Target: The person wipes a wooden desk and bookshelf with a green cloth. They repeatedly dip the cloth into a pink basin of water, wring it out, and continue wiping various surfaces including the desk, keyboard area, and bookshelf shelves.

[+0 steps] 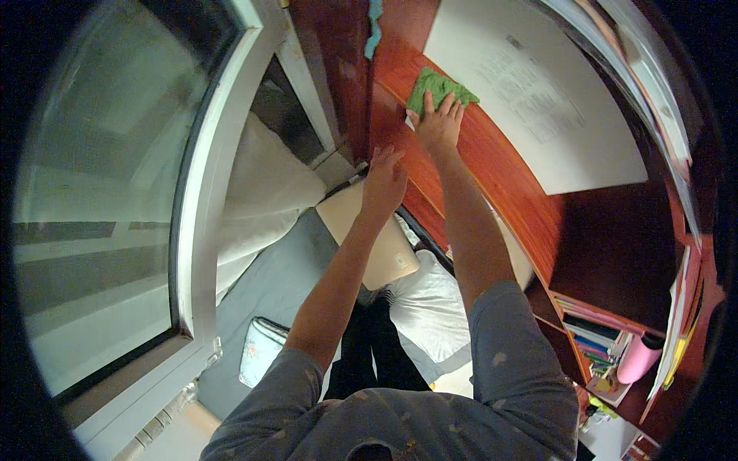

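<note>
My right hand [439, 128] lies with spread fingers on a crumpled green cloth [429, 86], pressing it against a reddish-brown wooden board [490, 147]. Part of the cloth is hidden beneath my palm. Lower and to the left, my left hand [383, 180] is held by the corner where the board meets a dark red upright panel [334, 75]. Nothing shows in its loosely bent fingers, and I cannot tell whether they touch the wood. Beside the cloth, a large white sheet [536, 98] with faint print covers much of the wooden surface.
An open window sash [202, 230] stands at the left, near a pale curtain [265, 173]. Below my arms are a beige box-like object [380, 248], a white pillow [435, 311] and grey bedding [277, 259]. Shelves at the right hold books [594, 340] and a pink object [639, 360].
</note>
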Motion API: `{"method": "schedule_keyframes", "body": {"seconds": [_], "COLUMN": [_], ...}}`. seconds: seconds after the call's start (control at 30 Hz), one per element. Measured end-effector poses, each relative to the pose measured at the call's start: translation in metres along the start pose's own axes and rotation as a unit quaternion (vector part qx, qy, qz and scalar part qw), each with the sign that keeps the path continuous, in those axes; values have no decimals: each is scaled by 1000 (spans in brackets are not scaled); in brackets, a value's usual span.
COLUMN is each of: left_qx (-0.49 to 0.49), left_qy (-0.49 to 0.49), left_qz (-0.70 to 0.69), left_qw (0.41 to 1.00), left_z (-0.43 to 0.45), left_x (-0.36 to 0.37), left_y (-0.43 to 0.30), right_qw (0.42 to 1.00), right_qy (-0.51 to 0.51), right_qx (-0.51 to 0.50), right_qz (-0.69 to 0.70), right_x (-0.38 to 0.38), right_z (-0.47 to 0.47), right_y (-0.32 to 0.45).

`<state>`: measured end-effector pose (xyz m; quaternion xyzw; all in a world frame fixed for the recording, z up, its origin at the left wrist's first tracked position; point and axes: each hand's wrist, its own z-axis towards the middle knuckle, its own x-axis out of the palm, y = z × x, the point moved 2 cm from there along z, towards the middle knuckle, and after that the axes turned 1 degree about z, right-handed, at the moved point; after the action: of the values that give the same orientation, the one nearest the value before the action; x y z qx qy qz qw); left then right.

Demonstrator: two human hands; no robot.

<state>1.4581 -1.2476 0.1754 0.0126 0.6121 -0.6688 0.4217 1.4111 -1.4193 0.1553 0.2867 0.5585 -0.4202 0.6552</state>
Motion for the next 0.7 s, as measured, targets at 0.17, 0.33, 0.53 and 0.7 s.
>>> {"method": "schedule_keyframes", "body": {"seconds": [0.17,0.33,0.53,0.7], "left_qx": [-32,-61,-59,-36], "left_qy": [-31,-30,-22,11], "left_qz": [-23,-31,-52,-57], "left_qw": [999,997,997,998], "left_z": [7,-9,-21,-23], "left_x": [-32,-37,-12,4], "left_y": [13,35,26,2], "right_qw": [997,989,976,988], "right_qy": [45,-35,-106,-104], "right_qx": [-61,-134,-178,-91], "right_qz": [11,50,61,67], "right_x": [7,23,18,-1], "right_z": [54,63,20,-45], "right_y": [32,43,35,-4]}}
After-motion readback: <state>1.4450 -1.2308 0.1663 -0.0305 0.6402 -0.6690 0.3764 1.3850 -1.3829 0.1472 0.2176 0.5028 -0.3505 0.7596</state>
